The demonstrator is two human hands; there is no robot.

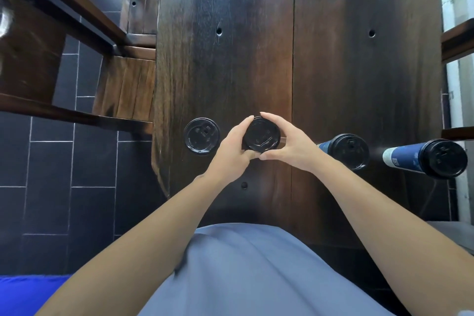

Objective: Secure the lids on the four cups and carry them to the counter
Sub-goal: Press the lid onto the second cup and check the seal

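Both hands clamped around one black lid (pixel 261 136) at mid-desk (pixel 256 46): left hand (pixel 232 150) and right hand (pixel 289 142) gripping opposite edges, cup beneath hidden. Best pressed evenly all round the rim, thumbs working along until seated, without squeezing the cup walls. Three other lidded cups alongside: one left (pixel 201 139), two right (pixel 348 150) (pixel 423 158).

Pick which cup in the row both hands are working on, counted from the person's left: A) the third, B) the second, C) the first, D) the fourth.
B: the left hand and right hand wrap their fingers around the lid of the second cup, with one lidded cup to its left and two blue cups to its right on the wooden table.
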